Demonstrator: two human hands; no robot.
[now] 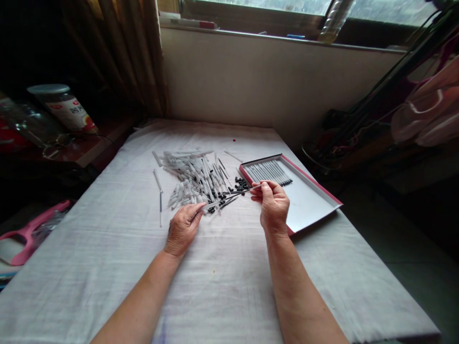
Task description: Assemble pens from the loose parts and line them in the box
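Your right hand [274,205], at the left edge of the shallow tray [311,198], pinches a slender rod [247,190] between thumb and fingers, its dark length pointing away leftward. Your left hand [184,227], left of the tray, grips a translucent tube [212,205] at the fingertips. Beyond that tube, also left of the tray, spreads a loose pile of clear pen parts [193,172]; small black pieces [241,183] lie just beside the tray. Inside it sits a row of pens [267,171] (dark ends all on one side).
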